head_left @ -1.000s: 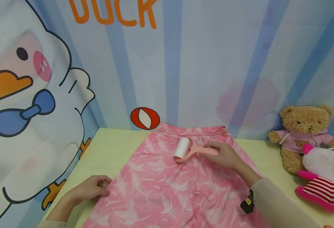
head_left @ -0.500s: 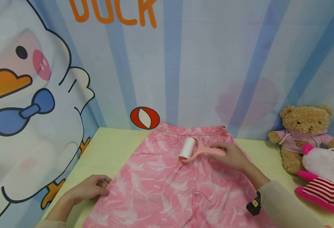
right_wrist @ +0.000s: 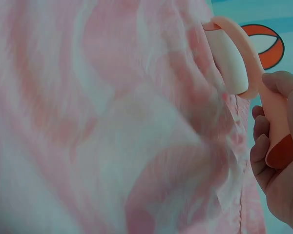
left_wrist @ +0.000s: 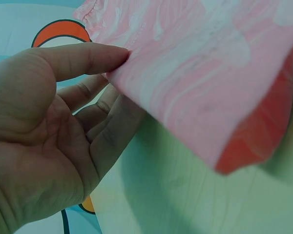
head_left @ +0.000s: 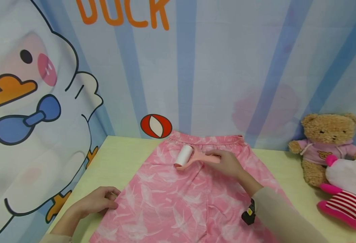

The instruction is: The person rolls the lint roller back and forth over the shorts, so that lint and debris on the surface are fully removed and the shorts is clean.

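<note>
Pink shorts (head_left: 166,195) with a white leaf-like print lie spread on the table, waistband toward the back. My right hand (head_left: 225,163) grips the pink handle of a lint roller (head_left: 184,156), whose white roll rests on the cloth just below the waistband. In the right wrist view, fingers and thumb wrap the lint roller's handle (right_wrist: 276,114). At the shorts' left edge, my left hand (head_left: 97,200) pinches the fabric between thumb and fingers. The left wrist view shows this left hand (left_wrist: 63,112) with the thumb on top of the cloth (left_wrist: 195,83) and fingers beneath.
A teddy bear (head_left: 328,148) in a pink hoodie sits at the back right of the pale yellow table (head_left: 123,152). In front of it lies a pink-and-white plush toy (head_left: 346,192) in red stripes. A blue striped duck backdrop (head_left: 214,67) stands behind and left.
The lint roller in my right hand moved slightly right, then back left across the shorts, ending left of where it was. My left hand stays at the cloth's edge.
</note>
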Tool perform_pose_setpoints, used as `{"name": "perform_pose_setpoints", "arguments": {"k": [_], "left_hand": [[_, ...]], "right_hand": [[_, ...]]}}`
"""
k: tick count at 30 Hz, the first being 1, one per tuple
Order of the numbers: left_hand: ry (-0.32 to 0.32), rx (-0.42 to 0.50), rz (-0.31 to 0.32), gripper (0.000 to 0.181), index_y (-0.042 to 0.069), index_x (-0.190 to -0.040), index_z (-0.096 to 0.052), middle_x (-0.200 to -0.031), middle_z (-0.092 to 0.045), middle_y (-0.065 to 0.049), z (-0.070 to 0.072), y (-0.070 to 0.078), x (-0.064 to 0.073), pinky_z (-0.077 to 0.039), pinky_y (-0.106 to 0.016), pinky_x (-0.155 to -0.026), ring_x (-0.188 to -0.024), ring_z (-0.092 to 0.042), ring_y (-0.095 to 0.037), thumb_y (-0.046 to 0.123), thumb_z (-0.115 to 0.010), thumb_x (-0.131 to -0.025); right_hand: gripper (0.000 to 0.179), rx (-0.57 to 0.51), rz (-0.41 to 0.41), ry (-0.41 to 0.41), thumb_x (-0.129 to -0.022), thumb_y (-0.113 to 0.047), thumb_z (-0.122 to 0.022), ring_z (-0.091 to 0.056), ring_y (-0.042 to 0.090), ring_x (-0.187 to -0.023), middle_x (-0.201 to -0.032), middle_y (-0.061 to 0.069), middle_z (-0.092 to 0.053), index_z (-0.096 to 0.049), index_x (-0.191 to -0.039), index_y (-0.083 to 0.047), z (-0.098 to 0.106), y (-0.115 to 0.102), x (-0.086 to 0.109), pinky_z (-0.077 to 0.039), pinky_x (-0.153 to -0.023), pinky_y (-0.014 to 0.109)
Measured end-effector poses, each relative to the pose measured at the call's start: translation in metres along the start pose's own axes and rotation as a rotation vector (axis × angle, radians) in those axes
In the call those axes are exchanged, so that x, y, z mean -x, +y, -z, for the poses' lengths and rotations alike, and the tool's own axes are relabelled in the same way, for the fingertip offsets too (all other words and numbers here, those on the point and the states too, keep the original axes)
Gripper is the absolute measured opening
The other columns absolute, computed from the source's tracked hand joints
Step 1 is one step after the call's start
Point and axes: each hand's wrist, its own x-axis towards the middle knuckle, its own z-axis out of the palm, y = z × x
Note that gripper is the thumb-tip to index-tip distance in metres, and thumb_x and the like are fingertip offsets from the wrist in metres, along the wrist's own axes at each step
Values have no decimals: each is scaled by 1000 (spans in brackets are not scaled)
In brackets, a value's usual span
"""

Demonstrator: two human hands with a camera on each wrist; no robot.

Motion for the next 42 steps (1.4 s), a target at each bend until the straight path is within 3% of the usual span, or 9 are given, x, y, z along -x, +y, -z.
{"name": "perform_pose_setpoints", "arguments": {"k": [7, 16, 23, 27, 32, 39, 42], "left_hand": [[9, -5, 6, 33, -4, -122, -63, -93, -65, -11, 0, 0, -1, -56, -35, -65, -76, -65, -22, 4, -71, -91], [-3, -8, 0, 33, -4, -122, -63, -93, -65, -11, 1, 4, -1, -55, -34, -65, -76, -64, -22, 4, -71, -91], [0, -10, 3, 32, -5, -121, -63, -92, -64, -11, 1, 4, 0, -54, -34, -66, -75, -63, -22, 4, -70, -92], [5, 4, 14, 32, -5, -121, -63, -91, -64, -10, 0, 2, 0, -55, -34, -65, -74, -64, -21, 4, -71, -91], [15, 5, 14, 31, -4, -120, -64, -91, -64, -11, -1, 0, -1, -55, -34, -65, -74, -64, -22, 4, -72, -91], [7, -6, 4, 30, -4, -119, -63, -92, -64, -10, -1, 0, -2, -55, -35, -66, -75, -64, -22, 4, -71, -91], [10, -7, 9, 30, -4, -119, -64, -91, -63, -10, -2, 2, -1, -55, -35, -65, -74, -64, -22, 3, -71, -91]], "right_hand": [[42, 1, -11, -3, -90, -43, -80, -66, 18, -100, -116, -1, -73, -76, -125, -19, -27, -15, -20, -52, -87, 44], [47, 26, -36, 0, -93, -47, -76, -66, 23, -112, -124, 2, -72, -74, -128, -17, -50, -37, -39, -51, -96, 47], [48, 51, -62, 8, -91, -51, -76, -66, 21, -104, -120, 1, -72, -74, -127, -19, -57, -52, -43, -53, -90, 45], [43, -9, -47, 29, -91, -44, -78, -64, 17, -94, -116, -1, -72, -74, -127, -20, -46, -58, -38, -52, -82, 42], [43, -58, -5, 37, -92, -42, -78, -63, 18, -87, -115, 0, -71, -72, -129, -22, -11, -56, -29, -50, -75, 41], [46, -57, 22, 57, -92, -41, -79, -65, 20, -94, -127, 2, -68, -70, -133, -22, 41, -42, -3, -52, -79, 43], [41, -46, 35, 71, -92, -38, -80, -64, 19, -92, -124, 2, -69, -72, -129, -22, 60, -32, 9, -52, -79, 43]]}}
